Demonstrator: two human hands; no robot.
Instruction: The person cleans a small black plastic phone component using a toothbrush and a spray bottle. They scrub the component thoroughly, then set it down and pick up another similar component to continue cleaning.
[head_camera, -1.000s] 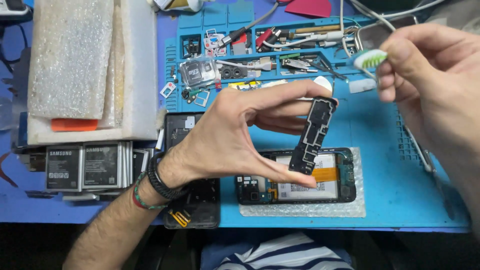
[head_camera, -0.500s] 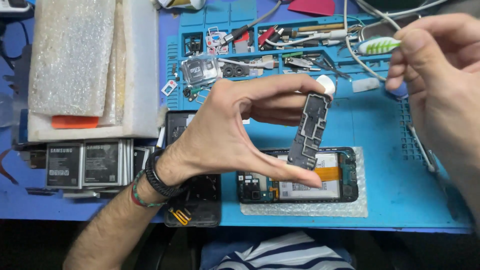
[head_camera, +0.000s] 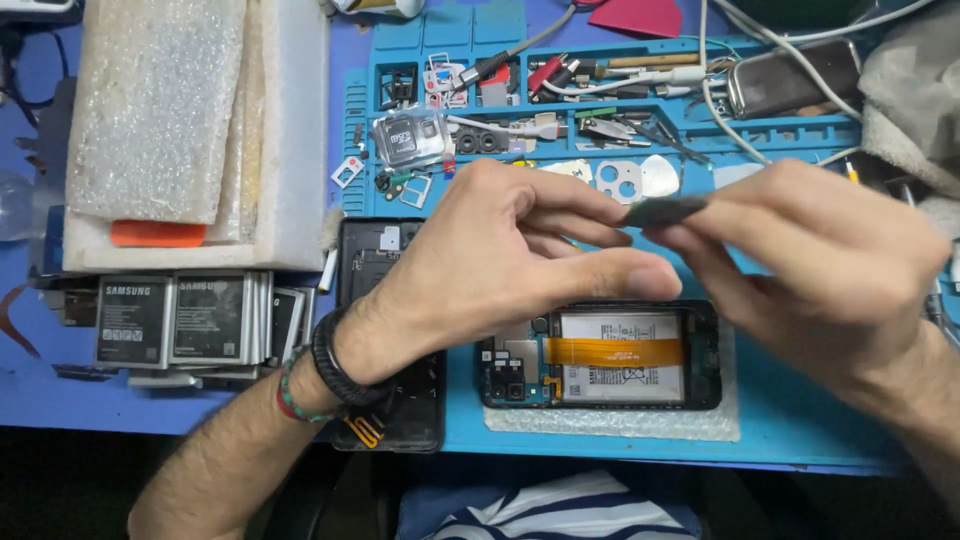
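Spanning both hands, dark flat part (head_camera: 665, 210) lies edge-on, long axis running left-right, above opened phone (head_camera: 600, 355) on blue mat (head_camera: 800, 420). Left hand (head_camera: 490, 265) pinches its left end, right hand (head_camera: 830, 270) its right end (fingertips nearly meeting). Neither hand clearly nearer.

Plastic, rubber, foam and foil on our counter

We see a matt blue rubbery work mat (head_camera: 800, 330), a glossy black opened phone (head_camera: 600, 355) with its smooth orange ribbon strip (head_camera: 615, 352), crinkly translucent bubble-wrap sheets (head_camera: 155, 100) on white foam (head_camera: 295, 130), and a dull dark grey plastic phone part (head_camera: 665, 210) pinched between our bare hands.
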